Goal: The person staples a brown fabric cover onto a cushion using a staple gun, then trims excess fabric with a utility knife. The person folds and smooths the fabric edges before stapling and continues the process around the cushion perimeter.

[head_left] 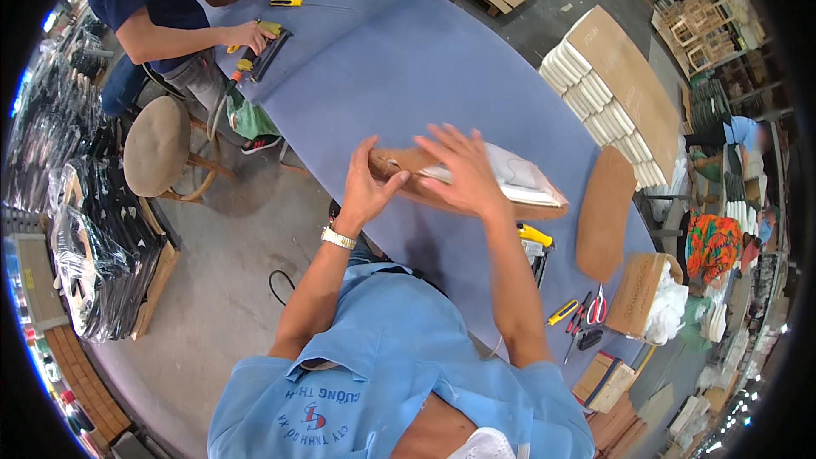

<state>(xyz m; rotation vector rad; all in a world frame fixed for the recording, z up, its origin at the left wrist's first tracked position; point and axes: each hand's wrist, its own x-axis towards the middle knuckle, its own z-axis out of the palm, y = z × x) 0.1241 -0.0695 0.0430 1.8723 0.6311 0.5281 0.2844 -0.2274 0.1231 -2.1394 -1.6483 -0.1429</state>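
Observation:
A long panel covered in brown, leather-like material, with a white sheet and padding showing on its upper side, is a brown upholstery panel (523, 180) held above the blue table (399, 59). My left hand (371, 191) grips its left end, thumb on the near side and fingers on the far side. Over its middle is my right hand (466, 172), fingers spread and slightly blurred; whether its palm presses on the panel I cannot tell. Just right of my right forearm lies a yellow-handled staple gun (535, 236). Another brown panel (605, 214) rests flat farther right.
Screwdrivers, including a yellow one (562, 312), and red-handled pliers (597, 306) lie at the table's right, near a cardboard box (639, 296) with white stuffing. At far left, a co-worker's hand (249, 36) holds another staple gun (270, 55). A round stool (158, 146) stands beside the table.

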